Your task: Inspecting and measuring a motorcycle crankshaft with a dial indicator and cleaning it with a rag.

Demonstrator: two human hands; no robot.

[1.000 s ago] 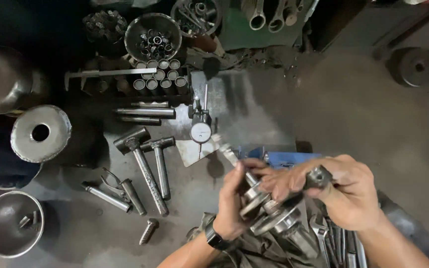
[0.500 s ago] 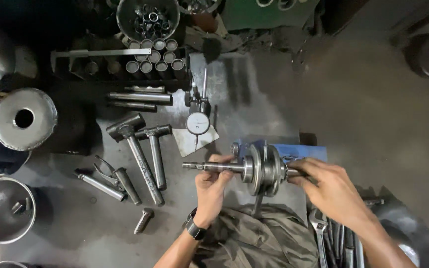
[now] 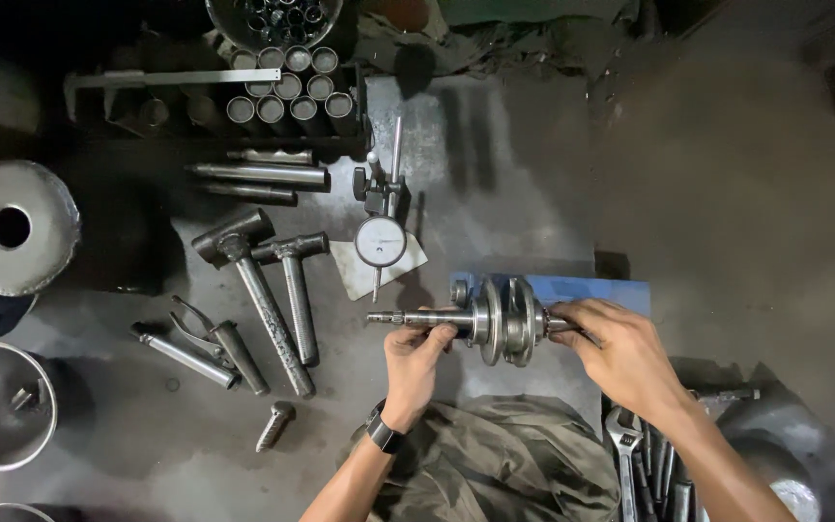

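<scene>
We hold a crankshaft assembly (image 3: 500, 320) level between both hands, just below and to the right of the dial gauge (image 3: 380, 242), which we take as our landmark. Our left hand (image 3: 416, 360) is closed around the long shaft end from beneath, thumb and fingers wrapped on the metal; our right hand (image 3: 620, 350) is closed on the short stub at the other end, fingers pinching it from above. The two round webs sit between the hands, clear of both grips.

To do this well, we judge it best to keep the shaft horizontal and carry the weight on the two journals rather than the webs, so it can be turned freely without wobble. A light, even grip at each end should let it roll in the fingers; squeezing hard would likely tilt it.

Left of the gauge lie two hammers (image 3: 268, 285) side by side, and further left and below, pliers (image 3: 207, 333). Above the gauge stands a rack of steel sleeves (image 3: 287, 92). Below and to the right of it, beside our right forearm, spanners (image 3: 630, 454) lie on the floor.
</scene>
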